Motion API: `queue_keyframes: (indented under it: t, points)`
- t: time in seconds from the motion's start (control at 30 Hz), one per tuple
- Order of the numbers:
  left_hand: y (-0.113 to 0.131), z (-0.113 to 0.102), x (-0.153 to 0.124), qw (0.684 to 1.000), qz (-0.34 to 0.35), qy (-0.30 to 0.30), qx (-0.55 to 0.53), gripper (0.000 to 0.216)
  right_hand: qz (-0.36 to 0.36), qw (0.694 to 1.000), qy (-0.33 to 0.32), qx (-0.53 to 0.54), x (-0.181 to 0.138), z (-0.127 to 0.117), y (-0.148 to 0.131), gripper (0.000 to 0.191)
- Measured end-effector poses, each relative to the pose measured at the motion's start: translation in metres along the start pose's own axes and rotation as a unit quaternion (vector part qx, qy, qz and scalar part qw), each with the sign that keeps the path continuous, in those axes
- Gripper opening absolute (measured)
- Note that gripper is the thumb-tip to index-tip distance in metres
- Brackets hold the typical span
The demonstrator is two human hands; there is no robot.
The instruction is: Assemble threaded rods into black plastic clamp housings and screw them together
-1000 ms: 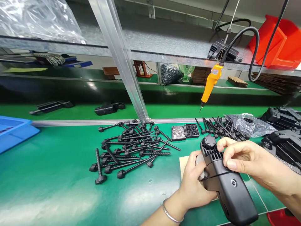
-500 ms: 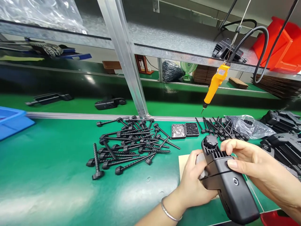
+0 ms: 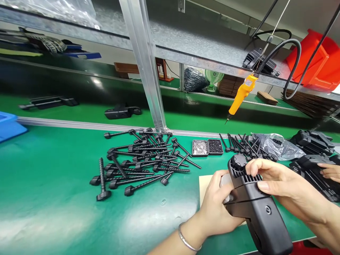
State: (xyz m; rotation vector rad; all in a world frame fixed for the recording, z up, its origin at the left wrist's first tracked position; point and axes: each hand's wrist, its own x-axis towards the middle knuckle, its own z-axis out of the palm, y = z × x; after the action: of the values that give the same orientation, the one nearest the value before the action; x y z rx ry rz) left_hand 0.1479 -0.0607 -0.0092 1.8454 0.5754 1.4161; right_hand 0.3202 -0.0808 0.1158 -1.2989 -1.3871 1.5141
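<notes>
My left hand is wrapped around the grey side of a black plastic housing, which is held tilted above the bench. A round ridged knob sits at the housing's far end, beside a row of slots. My right hand grips the same end, its thumb pressed on the housing's top face and its index finger curled against the edge near the knob. Under my left hand, a pale sheet lies partly hidden on the bench. Black threaded rods with knob heads lie in a loose pile left of my hands.
Two small trays hold tiny silver and black parts. A yellow electric screwdriver hangs over the bench. More rods and a clear bag lie behind my right hand. Another person's hand rests on black assemblies at right.
Another person's hand has come into view at the right edge. My right fingers have shifted slightly left toward the knob. The camera view has tilted a little; both hands keep the housing.
</notes>
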Motion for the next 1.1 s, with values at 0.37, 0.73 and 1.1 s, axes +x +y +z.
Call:
queue_keyframes:
  t: [0.37,0.73,1.1]
  points:
    - [0.001,-0.001,0.001,1.000,0.024,0.010,0.006,0.045,-0.121,0.986,-0.011,-0.118,-0.005,0.001,0.000,0.017]
    - [-0.002,0.001,-0.001,1.000,0.017,0.022,0.007,0.032,-0.082,0.994,0.014,-0.070,-0.002,0.005,-0.001,0.027]
    - [0.001,0.002,0.001,1.000,0.004,0.021,-0.002,0.030,-0.147,0.959,0.209,-0.119,0.044,-0.037,-0.023,0.049]
